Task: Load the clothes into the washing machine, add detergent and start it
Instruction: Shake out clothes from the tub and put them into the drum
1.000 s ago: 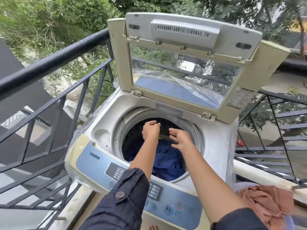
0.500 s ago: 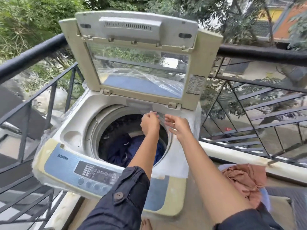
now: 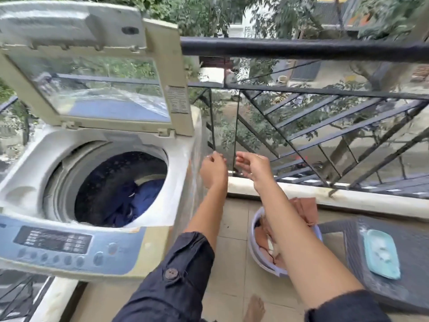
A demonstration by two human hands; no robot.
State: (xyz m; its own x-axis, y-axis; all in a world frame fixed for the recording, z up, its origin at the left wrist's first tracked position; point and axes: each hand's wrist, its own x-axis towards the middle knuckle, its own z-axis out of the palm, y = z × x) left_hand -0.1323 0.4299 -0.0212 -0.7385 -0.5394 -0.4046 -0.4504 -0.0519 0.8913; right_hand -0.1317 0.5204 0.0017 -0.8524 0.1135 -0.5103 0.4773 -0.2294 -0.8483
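Clothes [image 3: 139, 201] in dark blue lie crumpled low in the drum [image 3: 109, 173] of the washing machine [image 3: 178, 182], which fills the nine o'clock side of my view; the cloth is soft and limp against a dark perforated wall, ringed by a round grey collar and a scuffed white plastic top. The lid [image 3: 92, 94] stands propped open at twelve o'clock, a yellowed frame round a clear pane; the control panel [image 3: 69, 245] at seven o'clock is blue, set with small round buttons, and I see nothing lit on it.

I judge loading begun but not finished; at five o'clock a round lavender plastic basin [image 3: 256, 263] on the tiled floor [image 3: 232, 240] holds rust-pink clothes [image 3: 306, 208], rumpled, some draped over its far rim. Both hands hang in the air at the centre, just right of the machine's side and above the basin; the left hand [image 3: 213, 168] and the right hand [image 3: 251, 167] are empty, fingers loosely curled, gripping nothing.

Detergent and the start are left to do, I think; a teal rectangular tray [image 3: 380, 254] with something pale in it rests on a dark woven counter [image 3: 394, 296] at four o'clock, though I cannot tell what that is. Black metal railing [image 3: 301, 48] with slanted bars closes the balcony from one to three o'clock.
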